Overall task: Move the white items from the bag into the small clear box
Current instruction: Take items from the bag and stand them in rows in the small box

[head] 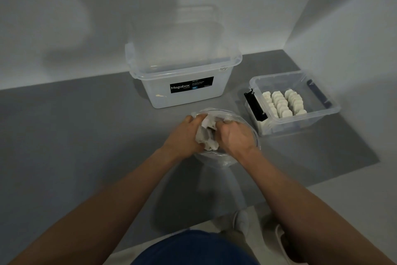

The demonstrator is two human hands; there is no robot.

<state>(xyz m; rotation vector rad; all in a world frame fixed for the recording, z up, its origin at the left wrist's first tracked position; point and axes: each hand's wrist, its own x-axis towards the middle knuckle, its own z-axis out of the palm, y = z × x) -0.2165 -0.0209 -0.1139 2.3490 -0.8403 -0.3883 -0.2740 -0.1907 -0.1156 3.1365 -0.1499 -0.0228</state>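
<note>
A clear plastic bag (225, 160) stands open on the grey surface in the middle. Both of my hands are inside its mouth. My left hand (183, 135) and my right hand (235, 134) curl around a bunch of white items (206, 133) pressed between them. To the right stands the small clear box (320, 118) with black latches, holding several white items (283, 102) lined up in three rows. The lower part of the bag and whatever lies in it is hidden by my hands.
A large clear Megabox storage bin (184, 84) with its lid propped behind it stands just beyond the bag. White walls close in at the back and right. My knees and a white shoe (283, 241) show at the bottom edge.
</note>
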